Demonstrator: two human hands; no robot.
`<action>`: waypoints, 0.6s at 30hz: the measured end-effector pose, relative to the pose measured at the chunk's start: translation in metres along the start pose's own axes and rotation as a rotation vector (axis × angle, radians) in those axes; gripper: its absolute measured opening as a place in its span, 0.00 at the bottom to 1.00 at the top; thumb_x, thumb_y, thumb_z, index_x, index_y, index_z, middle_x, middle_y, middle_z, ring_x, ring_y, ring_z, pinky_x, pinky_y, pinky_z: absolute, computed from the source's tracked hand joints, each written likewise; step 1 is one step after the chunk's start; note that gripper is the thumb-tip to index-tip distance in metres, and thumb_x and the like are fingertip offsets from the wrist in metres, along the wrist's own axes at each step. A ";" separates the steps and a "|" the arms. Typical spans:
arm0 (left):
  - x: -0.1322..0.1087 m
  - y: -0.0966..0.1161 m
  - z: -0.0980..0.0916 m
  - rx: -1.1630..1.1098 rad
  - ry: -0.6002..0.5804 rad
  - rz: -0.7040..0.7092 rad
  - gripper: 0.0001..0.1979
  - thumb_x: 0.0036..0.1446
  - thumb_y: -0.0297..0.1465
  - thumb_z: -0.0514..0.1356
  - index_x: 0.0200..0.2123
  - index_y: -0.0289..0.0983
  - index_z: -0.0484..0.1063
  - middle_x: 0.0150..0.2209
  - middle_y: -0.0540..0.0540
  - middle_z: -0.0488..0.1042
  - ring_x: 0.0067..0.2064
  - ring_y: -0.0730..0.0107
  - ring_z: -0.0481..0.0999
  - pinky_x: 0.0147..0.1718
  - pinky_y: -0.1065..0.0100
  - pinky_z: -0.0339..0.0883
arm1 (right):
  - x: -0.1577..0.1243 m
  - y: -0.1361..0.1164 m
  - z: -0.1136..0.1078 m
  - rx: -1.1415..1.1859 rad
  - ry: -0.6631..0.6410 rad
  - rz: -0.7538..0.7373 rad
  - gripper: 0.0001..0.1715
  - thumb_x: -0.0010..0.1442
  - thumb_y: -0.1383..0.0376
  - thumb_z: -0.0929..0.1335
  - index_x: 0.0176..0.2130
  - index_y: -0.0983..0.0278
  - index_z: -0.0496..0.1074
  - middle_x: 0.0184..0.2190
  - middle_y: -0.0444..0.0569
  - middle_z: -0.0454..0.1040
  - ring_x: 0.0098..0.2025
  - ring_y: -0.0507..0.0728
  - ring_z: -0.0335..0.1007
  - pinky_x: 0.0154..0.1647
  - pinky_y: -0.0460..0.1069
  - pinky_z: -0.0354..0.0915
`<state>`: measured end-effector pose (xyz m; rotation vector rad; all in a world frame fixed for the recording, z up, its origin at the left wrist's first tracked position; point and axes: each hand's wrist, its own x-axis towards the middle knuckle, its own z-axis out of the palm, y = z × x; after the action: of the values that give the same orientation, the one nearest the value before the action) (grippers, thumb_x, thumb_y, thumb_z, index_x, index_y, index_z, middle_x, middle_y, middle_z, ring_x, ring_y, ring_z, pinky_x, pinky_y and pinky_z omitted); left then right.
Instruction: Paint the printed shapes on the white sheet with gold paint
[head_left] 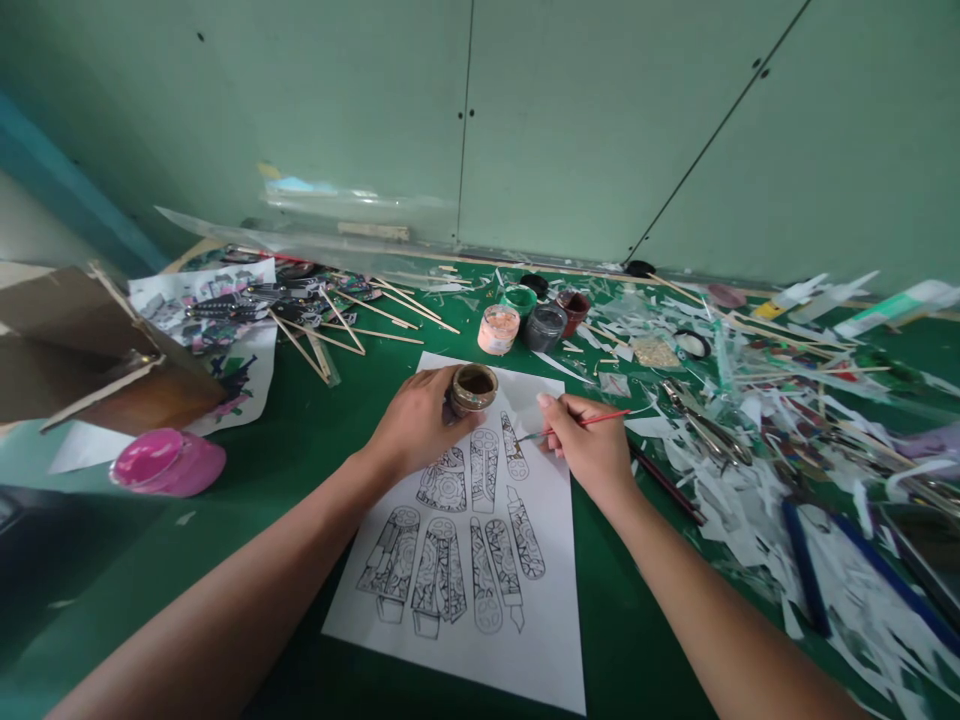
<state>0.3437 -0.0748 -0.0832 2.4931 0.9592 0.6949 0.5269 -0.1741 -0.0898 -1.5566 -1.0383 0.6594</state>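
Observation:
My left hand [425,415] is closed around a small paint jar [474,388] with brownish contents, held over the upper part of a white sheet [457,665]. Between the fingers of my right hand [589,440] is a thin red paintbrush [604,418], its tip pointing left at a narrow printed shape [514,447]. Some brown-gold colour shows on that shape. The sheet bears several black-outlined, patterned pieces, and the left hand and jar hide part of its top. Whether the brush tip touches the paper I cannot tell.
Beyond the sheet stand jars of peach paint [498,330], grey paint [545,328] and dark red paint [574,310]. At left are a pink cup [169,462], a cardboard box [90,340] and wooden sticks [337,330]. Paper scraps [739,530], pliers [705,425] and blue-handled scissors [806,570] crowd the right.

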 end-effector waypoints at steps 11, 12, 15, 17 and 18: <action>-0.001 0.002 -0.003 0.007 -0.035 -0.042 0.22 0.53 0.35 0.62 0.50 0.37 0.66 0.47 0.40 0.74 0.48 0.53 0.73 0.46 0.53 0.69 | -0.001 0.005 -0.002 0.045 0.007 -0.032 0.28 0.57 0.49 0.67 0.15 0.62 0.62 0.10 0.39 0.59 0.12 0.49 0.61 0.15 0.44 0.61; -0.001 0.002 -0.003 0.010 -0.033 -0.041 0.22 0.52 0.35 0.62 0.51 0.37 0.65 0.48 0.40 0.74 0.49 0.53 0.73 0.46 0.53 0.69 | -0.001 0.004 -0.002 0.048 0.005 -0.039 0.28 0.56 0.49 0.67 0.15 0.62 0.62 0.10 0.39 0.59 0.12 0.49 0.61 0.15 0.44 0.60; -0.001 0.003 -0.003 0.015 -0.024 -0.043 0.23 0.52 0.35 0.62 0.51 0.37 0.65 0.47 0.39 0.74 0.49 0.52 0.73 0.46 0.52 0.69 | -0.002 0.001 -0.002 0.037 0.009 -0.071 0.28 0.56 0.48 0.67 0.15 0.62 0.62 0.10 0.39 0.59 0.12 0.49 0.61 0.14 0.44 0.59; 0.000 0.003 -0.004 0.024 -0.017 -0.059 0.22 0.53 0.35 0.62 0.51 0.37 0.65 0.46 0.39 0.75 0.48 0.51 0.73 0.46 0.52 0.69 | -0.003 -0.001 -0.003 0.028 0.024 -0.099 0.28 0.56 0.48 0.67 0.15 0.61 0.62 0.10 0.39 0.59 0.12 0.49 0.61 0.14 0.44 0.59; 0.000 0.002 -0.004 0.033 -0.011 -0.076 0.22 0.53 0.36 0.62 0.50 0.37 0.65 0.45 0.39 0.75 0.48 0.51 0.74 0.46 0.51 0.68 | -0.004 -0.003 -0.003 0.030 0.030 -0.111 0.28 0.56 0.48 0.67 0.15 0.61 0.62 0.10 0.39 0.59 0.13 0.49 0.61 0.14 0.44 0.59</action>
<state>0.3426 -0.0758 -0.0788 2.4719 1.0637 0.6457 0.5269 -0.1789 -0.0871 -1.4677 -1.0798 0.5708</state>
